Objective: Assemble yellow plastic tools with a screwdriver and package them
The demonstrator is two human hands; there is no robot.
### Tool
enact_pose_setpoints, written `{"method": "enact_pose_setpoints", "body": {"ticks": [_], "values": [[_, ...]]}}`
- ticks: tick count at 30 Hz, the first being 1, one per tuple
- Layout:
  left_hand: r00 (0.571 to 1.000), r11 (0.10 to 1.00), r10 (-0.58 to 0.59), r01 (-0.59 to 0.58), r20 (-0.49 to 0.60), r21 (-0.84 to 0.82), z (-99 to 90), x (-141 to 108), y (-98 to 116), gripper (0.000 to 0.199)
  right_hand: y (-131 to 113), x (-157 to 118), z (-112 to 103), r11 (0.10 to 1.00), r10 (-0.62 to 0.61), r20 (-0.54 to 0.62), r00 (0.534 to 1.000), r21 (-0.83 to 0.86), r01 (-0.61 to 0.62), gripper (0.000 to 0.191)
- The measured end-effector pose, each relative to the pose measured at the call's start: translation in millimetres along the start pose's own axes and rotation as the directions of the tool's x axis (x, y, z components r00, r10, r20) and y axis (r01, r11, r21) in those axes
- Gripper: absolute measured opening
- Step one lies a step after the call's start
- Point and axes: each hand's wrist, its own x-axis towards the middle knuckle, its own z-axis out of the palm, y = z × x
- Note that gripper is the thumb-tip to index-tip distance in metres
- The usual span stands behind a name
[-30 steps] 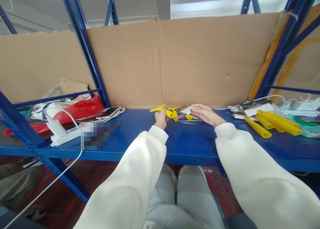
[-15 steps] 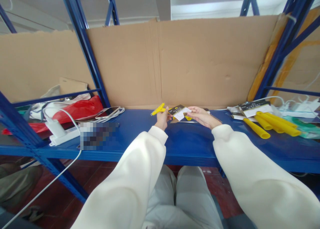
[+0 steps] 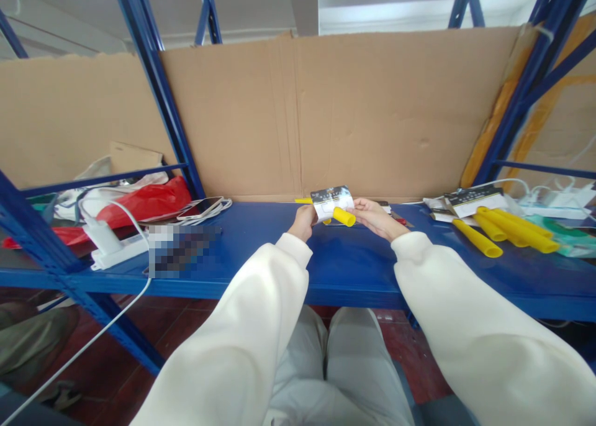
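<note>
Just above the blue shelf, a yellow tool (image 3: 344, 217) with a round tube handle is between my hands, its handle end turned toward me. A printed black-and-white card (image 3: 332, 201) is bent over it and covers its middle. My left hand (image 3: 303, 222) is closed at the left side of the card and tool; its fingertips are partly hidden. My right hand (image 3: 375, 218) pinches the right edge of the card beside the tube. A thin yellow end (image 3: 303, 200) shows beyond my left hand.
Several yellow tubes (image 3: 516, 227) lie on the right of the blue shelf (image 3: 261, 252), beside stacked printed cards (image 3: 477, 199). A power strip (image 3: 121, 252), a phone (image 3: 200, 208) and a red bag (image 3: 144, 202) are on the left. Cardboard (image 3: 372, 115) stands behind.
The card has turned and now bends over the yellow tool. The tool's head has swung away from view above my left hand, and its tube end now points toward me.
</note>
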Motion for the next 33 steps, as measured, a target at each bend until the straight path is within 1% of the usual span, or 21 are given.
{"method": "enact_pose_setpoints", "body": {"ticks": [2, 5, 7, 12, 15, 18, 20, 24, 26, 30, 33], "values": [[0.999, 1.0, -0.015, 0.014, 0.035, 0.021, -0.3, 1.8, -1.1, 0.006, 0.2, 0.3, 0.6, 1.0, -0.001, -0.013, 1.0, -0.006, 0.001, 0.038], [0.995, 1.0, -0.008, 0.008, 0.097, 0.0, 0.3, 2.5, -1.6, 0.011, 0.8, 0.7, 1.1, 1.0, 0.007, -0.033, 0.999, -0.009, -0.007, 0.036], [0.994, 1.0, -0.009, 0.012, 0.109, -0.019, 1.4, 2.1, -1.4, 0.012, 1.3, 0.9, 1.2, 1.0, 0.013, -0.04, 0.999, 0.001, -0.013, 0.034], [0.992, 0.993, -0.079, 0.086, 0.094, -0.076, 2.9, 1.3, 0.3, 0.008, 2.1, 1.5, 1.6, 0.999, 0.021, -0.044, 0.999, 0.038, -0.02, 0.032], [0.994, 0.991, -0.095, 0.099, 0.048, -0.087, 1.9, 0.6, 1.7, 0.012, 2.3, 1.5, 2.5, 0.998, 0.034, -0.032, 0.999, 0.044, -0.033, 0.03], [0.996, 0.994, -0.094, 0.094, 0.005, -0.048, 1.0, -1.2, 2.3, 0.012, 2.6, 1.4, 2.8, 0.999, 0.023, -0.018, 1.0, 0.044, -0.022, 0.025], [0.996, 0.996, -0.088, 0.088, 0.01, -0.003, 1.0, -2.7, 1.8, 0.01, 3.2, 1.7, 2.1, 0.999, 0.009, -0.026, 1.0, 0.039, -0.008, 0.023], [0.995, 0.995, -0.043, 0.034, 0.094, 0.099, 1.3, -4.7, -0.2, 0.004, 5.0, 2.9, -0.1, 0.999, -0.009, -0.043, 0.999, 0.032, 0.01, 0.022], [0.993, 0.99, -0.018, 0.002, 0.114, 0.143, 0.8, -5.3, -0.6, 0.003, 5.8, 3.5, -0.8, 0.999, -0.016, -0.048, 0.999, 0.031, 0.018, 0.021], [0.999, 0.975, -0.014, 0.005, 0.037, 0.221, -0.2, -6.6, 0.4, 0.009, 6.6, 4.4, -0.7, 0.999, -0.029, -0.073, 0.997, 0.033, 0.031, 0.017], [1.0, 0.975, 0.006, -0.012, 0.024, 0.222, 0.1, -7.2, 0.9, 0.016, 6.8, 5.0, -0.3, 0.999, -0.038, -0.092, 0.995, 0.028, 0.041, 0.015]]}}
